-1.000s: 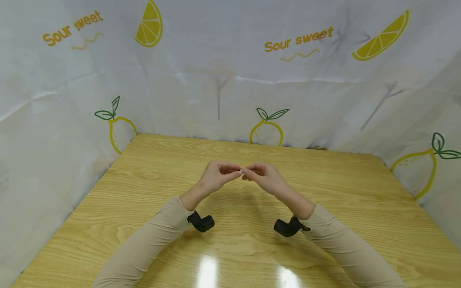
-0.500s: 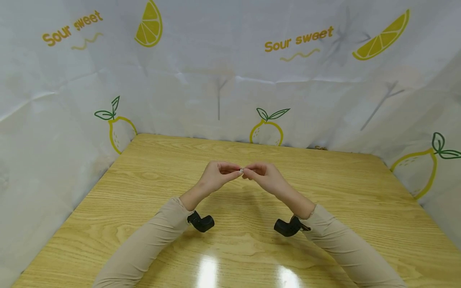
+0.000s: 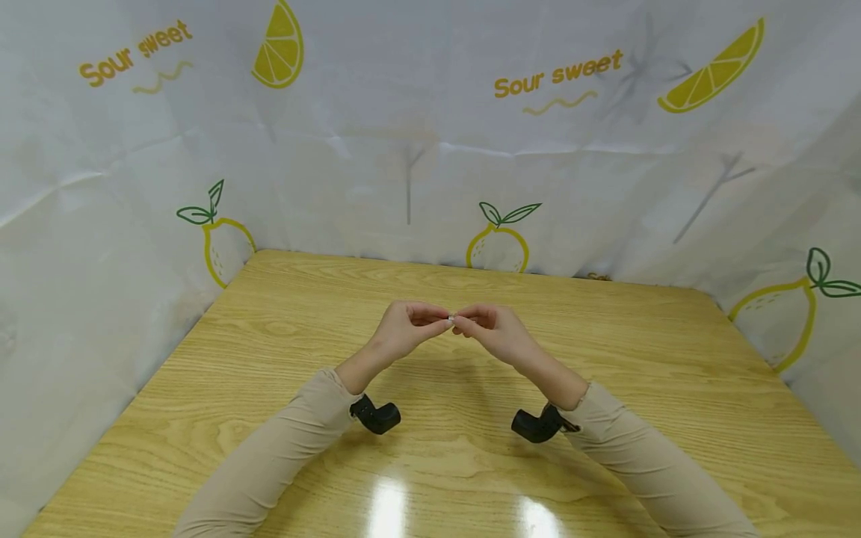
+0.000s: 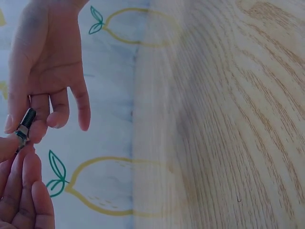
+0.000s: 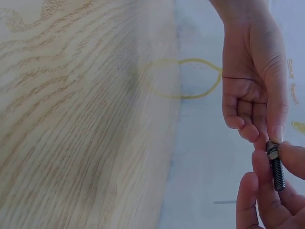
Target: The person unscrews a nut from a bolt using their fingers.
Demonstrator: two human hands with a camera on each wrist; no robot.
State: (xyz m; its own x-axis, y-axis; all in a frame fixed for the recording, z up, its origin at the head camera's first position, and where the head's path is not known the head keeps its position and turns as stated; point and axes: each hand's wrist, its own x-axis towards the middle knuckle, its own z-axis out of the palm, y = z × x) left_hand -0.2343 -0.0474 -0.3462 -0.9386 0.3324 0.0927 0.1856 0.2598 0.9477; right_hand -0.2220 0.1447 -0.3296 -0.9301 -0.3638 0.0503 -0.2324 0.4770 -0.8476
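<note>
Above the table my two hands meet fingertip to fingertip at a small metal bolt (image 3: 451, 319). Its dark threaded shank (image 5: 279, 177) points toward my right hand, and a shiny nut (image 5: 273, 152) sits up near the head end. My left hand (image 3: 402, 329) pinches the head end between thumb and fingers. With its thumb at the nut, my right hand (image 3: 499, 332) pinches the bolt from the other side. The left wrist view shows the bare end of the bolt (image 4: 29, 117) beside the right fingers. Fingers partly cover the head.
A wood-grain table (image 3: 303, 448) lies under both arms. White cloth (image 3: 377, 179) printed with lemons hangs at the back and along the sides. Each wrist wears a black camera mount, the left mount (image 3: 380, 417) and the right mount (image 3: 534, 424), above the table.
Fingertips at the bolt have shifted slightly, and a little more of its shiny metal shows than one second ago. Both arms stay in place.
</note>
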